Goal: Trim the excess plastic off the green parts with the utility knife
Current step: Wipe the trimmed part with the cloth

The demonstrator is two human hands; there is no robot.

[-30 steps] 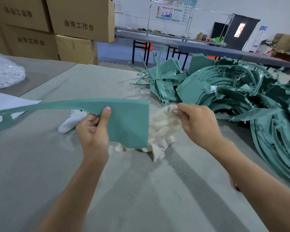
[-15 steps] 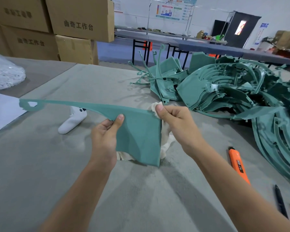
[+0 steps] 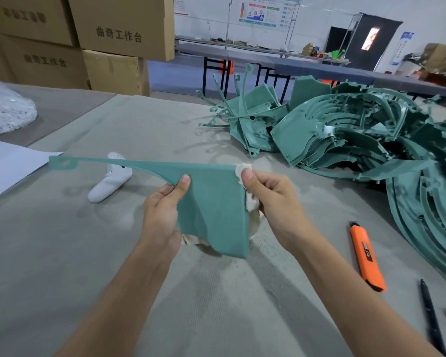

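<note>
Head view: you hold one part (image 3: 214, 202) up over the table (image 3: 62, 253), with both hands at its broad end.
Left hand (image 3: 162, 212): your thumb lies on the front face with the fingers curled behind, gripping the part.
Right hand (image 3: 273, 202): your thumb and fingers pinch a rag (image 3: 242, 169) at the part's top right corner.
Part: its thin arm reaches left, crossing in front of a white controller (image 3: 111, 179).
Knife (image 3: 366, 256): it lies on the table to your right, in neither hand, near a pen (image 3: 430, 313).
Pile (image 3: 345, 135): more green parts are heaped at the far right.
</note>
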